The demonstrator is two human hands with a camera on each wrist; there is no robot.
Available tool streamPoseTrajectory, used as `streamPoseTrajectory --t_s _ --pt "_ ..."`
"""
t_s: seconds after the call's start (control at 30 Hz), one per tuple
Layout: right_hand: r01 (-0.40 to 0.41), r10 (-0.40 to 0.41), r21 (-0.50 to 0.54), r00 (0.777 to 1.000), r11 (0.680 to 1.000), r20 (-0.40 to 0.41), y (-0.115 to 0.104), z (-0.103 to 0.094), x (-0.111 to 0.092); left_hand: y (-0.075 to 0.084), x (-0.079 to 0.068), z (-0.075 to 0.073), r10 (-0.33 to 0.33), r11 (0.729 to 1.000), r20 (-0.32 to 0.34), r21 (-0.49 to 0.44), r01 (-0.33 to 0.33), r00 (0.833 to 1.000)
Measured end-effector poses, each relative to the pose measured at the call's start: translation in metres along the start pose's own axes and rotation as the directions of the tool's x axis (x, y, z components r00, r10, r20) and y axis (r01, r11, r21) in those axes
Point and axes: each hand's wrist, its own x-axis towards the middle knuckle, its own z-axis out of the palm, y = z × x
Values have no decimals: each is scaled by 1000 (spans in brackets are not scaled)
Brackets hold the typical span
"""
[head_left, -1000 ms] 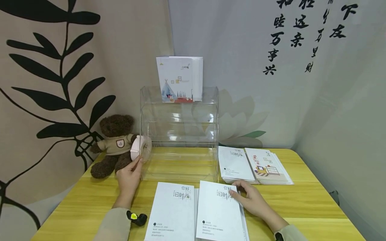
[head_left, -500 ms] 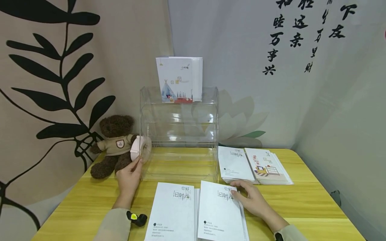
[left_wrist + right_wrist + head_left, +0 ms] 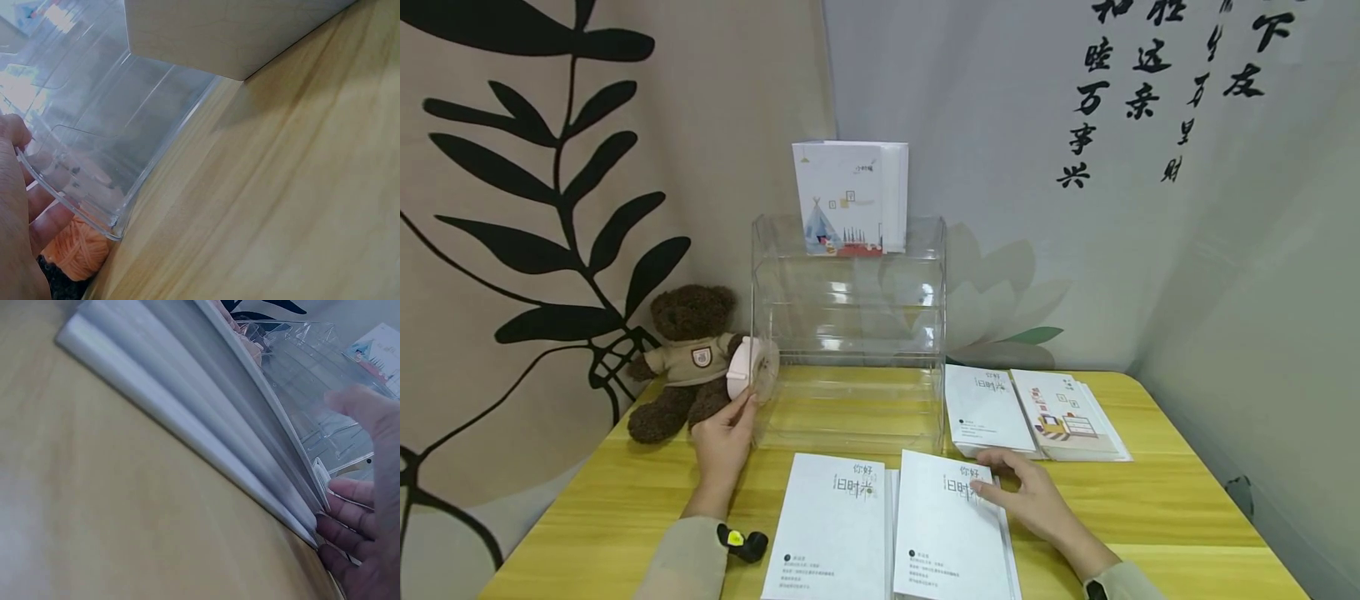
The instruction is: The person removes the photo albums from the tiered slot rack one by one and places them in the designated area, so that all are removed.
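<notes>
My left hand [image 3: 724, 442] grips the front left edge of a clear plastic tiered rack [image 3: 850, 329]. In the left wrist view, the thumb lies on one side of its clear panel and the fingers [image 3: 51, 222] on the other. My right hand [image 3: 1024, 493] is at the upper right corner of a stack topped by a white booklet [image 3: 951, 542]. In the right wrist view, its fingertips touch the ends of several stacked booklets [image 3: 206, 419], while the thumb stands apart from them. Another white booklet [image 3: 827, 533] lies to the left.
An illustrated booklet [image 3: 842, 196] stands on the rack's top tier. A brown teddy bear [image 3: 688, 367] and round pale pink object [image 3: 741, 367] are left of the rack. More white booklets [image 3: 988, 412] and illustrated ones [image 3: 1067, 421] lie right. Orange yarn [image 3: 78, 250] shows beyond the rack.
The top booklet under my right hand has shifted slightly to the right. My left hand stays on the rack, and the head view has moved a little.
</notes>
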Motion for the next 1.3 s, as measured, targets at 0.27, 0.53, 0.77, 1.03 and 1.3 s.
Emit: streamPoseTrajectory --t_s 0.27,0.53,0.77,1.03,1.3 --pt "44 -43 35 999 998 -27 1 2 3 -1 2 -1 -3 1000 -8 -3 3 1000" --pt "62 -55 117 997 991 -61 -2 -2 9 -5 0 2 -14 1000 2 12 14 1000" --pt "248 -247 23 969 969 -21 -20 -22 38 -6 2 1 -21 1000 -9 1 21 1000" --pt "390 -390 -17 918 921 -69 -89 -56 103 -6 2 0 2 1000 -23 9 -2 1000" --pt "526 -508 96 846 845 -162 -190 -79 174 -5 0 0 7 1000 -8 -11 -8 1000"
